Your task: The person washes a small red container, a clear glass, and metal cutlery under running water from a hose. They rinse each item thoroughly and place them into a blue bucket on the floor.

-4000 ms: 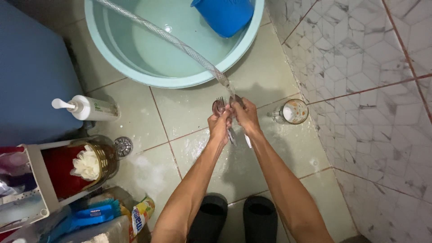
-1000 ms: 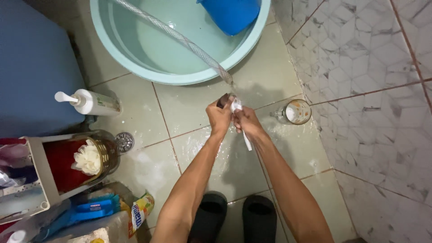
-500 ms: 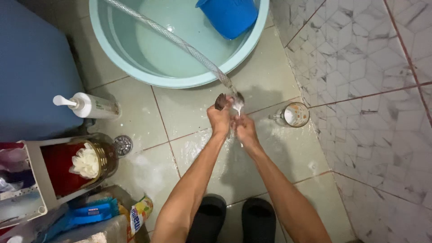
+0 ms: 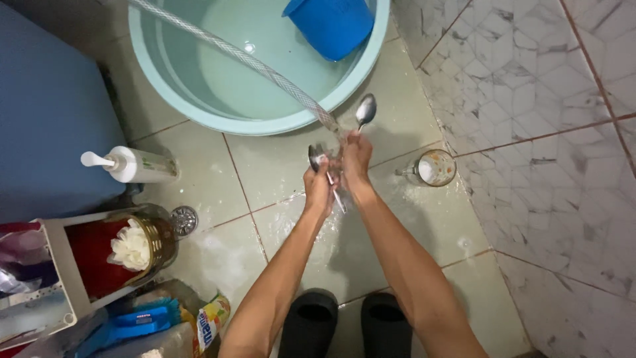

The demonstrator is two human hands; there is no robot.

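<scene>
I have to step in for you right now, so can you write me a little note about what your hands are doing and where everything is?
Left hand: fingers closed on a shiny metal spoon, under the water.
Right hand: holds a second metal spoon raised, bowl up.
The clear braided hose pours water over both hands, above the wet tiled floor.
The glass mug stands on the floor to the right.
The pale green basin holds water and a blue bucket.
Done: spoons wet. Left: cannot tell if they are clean; mug untouched.

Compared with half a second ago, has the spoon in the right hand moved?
Yes. The right hand has lifted one spoon up toward the rim of the basin; before, it was down beside the hose outlet.
</scene>
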